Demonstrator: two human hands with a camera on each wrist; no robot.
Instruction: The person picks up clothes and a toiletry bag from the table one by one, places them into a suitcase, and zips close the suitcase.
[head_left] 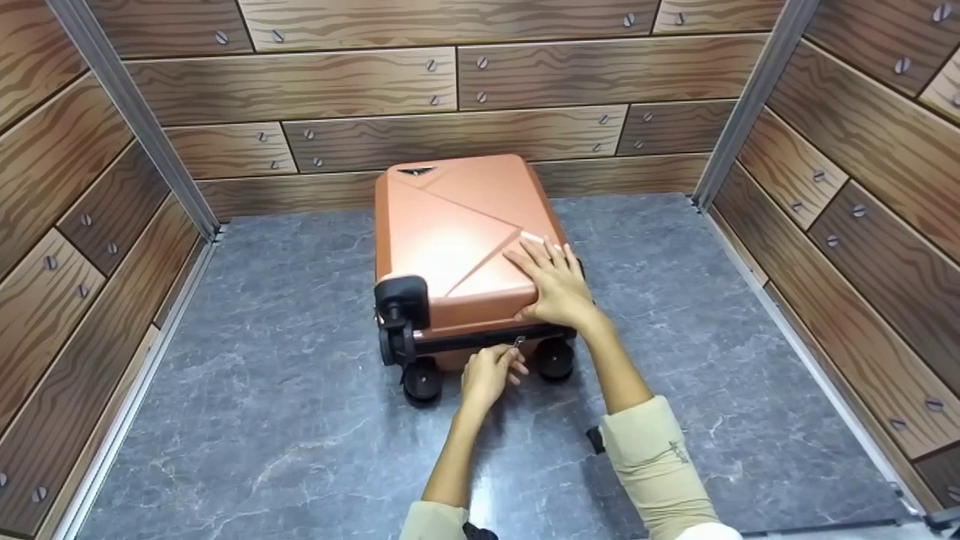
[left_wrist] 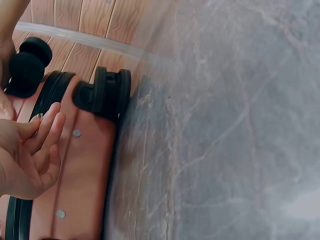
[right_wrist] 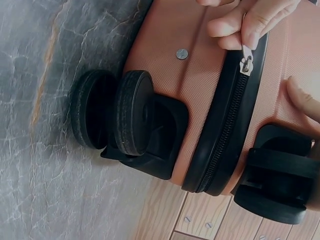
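Note:
An orange hard-shell suitcase (head_left: pixel 450 232) lies flat on the floor, its wheeled end facing me. Along that end runs a black zipper (right_wrist: pixel 227 125). My left hand (head_left: pixel 487 375) pinches the metal zipper pull (right_wrist: pixel 246 62) between thumb and index finger, its other fingers loosely bent. On the upper shell near the right corner, my right hand (head_left: pixel 559 289) rests with spread fingers; its thumb (right_wrist: pixel 302 100) shows beside the zipper in the right wrist view. The zipper's teeth run from the slider toward the right-hand corner wheels. The suitcase's far sides are hidden.
Black wheels (head_left: pixel 421 381) stick out at the suitcase's near corners, with another wheel (head_left: pixel 555 358) by my right hand. Grey marbled floor (head_left: pixel 285 390) surrounds the suitcase. Wood-patterned walls (head_left: pixel 360 79) stand behind it and at both sides.

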